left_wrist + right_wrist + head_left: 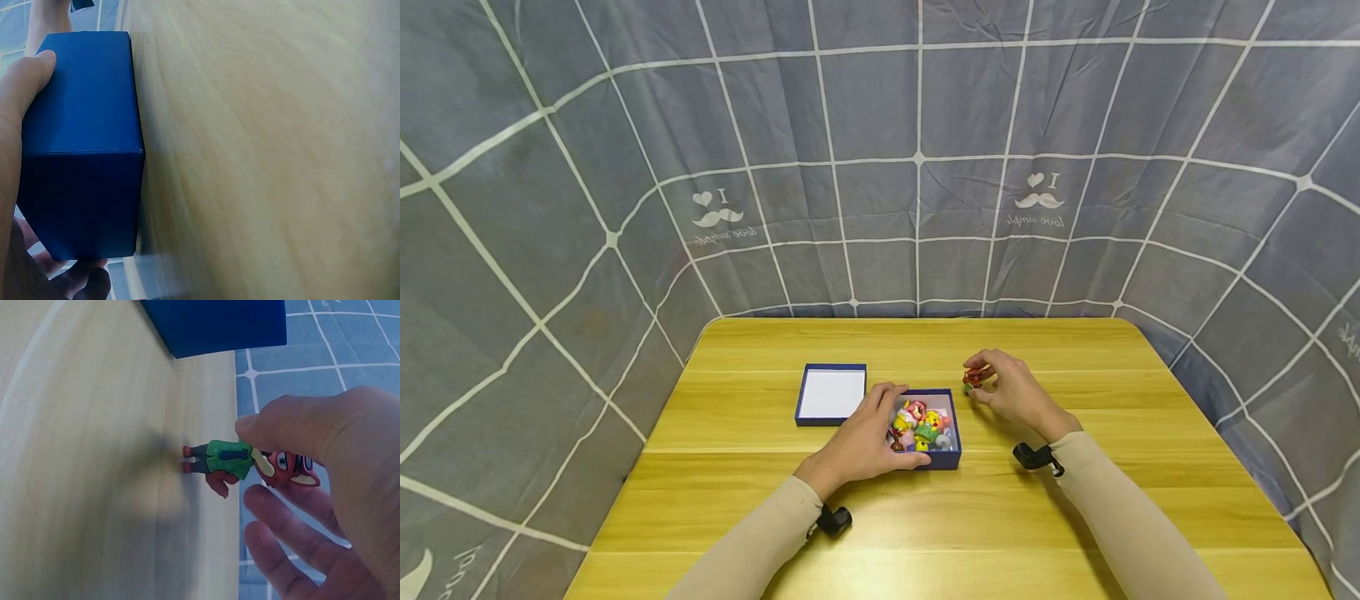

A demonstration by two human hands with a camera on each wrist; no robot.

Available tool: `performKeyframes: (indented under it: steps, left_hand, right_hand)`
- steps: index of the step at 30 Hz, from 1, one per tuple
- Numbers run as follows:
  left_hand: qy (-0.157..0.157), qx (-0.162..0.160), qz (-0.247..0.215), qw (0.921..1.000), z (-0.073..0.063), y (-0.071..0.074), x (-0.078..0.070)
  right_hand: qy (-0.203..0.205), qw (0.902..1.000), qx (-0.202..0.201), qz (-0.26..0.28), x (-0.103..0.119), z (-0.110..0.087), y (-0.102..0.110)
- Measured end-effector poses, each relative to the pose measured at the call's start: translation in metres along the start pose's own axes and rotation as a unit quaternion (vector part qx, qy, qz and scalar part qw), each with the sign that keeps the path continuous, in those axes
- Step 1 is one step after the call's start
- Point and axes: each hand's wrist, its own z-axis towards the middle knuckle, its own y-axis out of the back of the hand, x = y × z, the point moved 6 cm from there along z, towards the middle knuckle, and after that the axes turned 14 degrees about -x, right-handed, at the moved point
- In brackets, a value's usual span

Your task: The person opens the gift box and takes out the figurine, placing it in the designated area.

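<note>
In the head view, a blue box (943,461) stood on a wooden table (955,533), full of small toys (928,423) in yellow, pink, red and green. The left hand (867,437) had hold of the box at its left side, part-way closed, the thumb along the near wall and the fingers reaching to the far one. To the left of the box and a little farther off lay a lid (831,394), its white inside facing up. Just to the right of the box was a red and green toy figure (972,379), pinched in the fingers of the right hand (1018,392). Behind the box, past the table's far edge, hung a grey cloth (880,125) with white lines.

In the left wrist view, the thumb pressed on one wall of the box, and bent fingertips showed past its opposite end. The inside of the box was out of sight from there.

In the right wrist view, the toy figure was near the box, with a fox-like head, green shirt, dark tie and grey trousers. The thumb sat at its neck, a finger was behind the head, and the other fingers were spread loosely clear of it. Its feet pointed to the table; whether they touched it could not be told.
</note>
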Motion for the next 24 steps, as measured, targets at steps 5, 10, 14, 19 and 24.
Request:
performKeyframes:
  steps: [5,10,14,19,24]
  left_hand:
    - [-0.001,0.001,0.004,1.0000,0.000,0.000,0.000]
    - [0.001,0.004,0.006,1.0000,0.000,-0.001,0.001]
    - [0.005,0.004,0.003,1.0000,0.000,-0.001,0.000]
    - [0.008,0.004,0.001,1.0000,0.000,-0.001,0.001]
    - [0.009,0.006,0.001,0.9999,-0.001,0.000,0.000]
  right_hand:
    - [0.012,0.9998,-0.007,-0.015,0.004,-0.001,0.004]
    - [0.018,0.9991,-0.013,-0.036,0.010,-0.001,0.009]
    - [0.021,0.9988,-0.015,-0.042,0.015,-0.001,0.012]
    - [0.025,0.9984,-0.019,-0.048,0.022,-0.001,0.018]
    - [0.040,0.9974,-0.022,-0.055,0.033,-0.002,0.022]
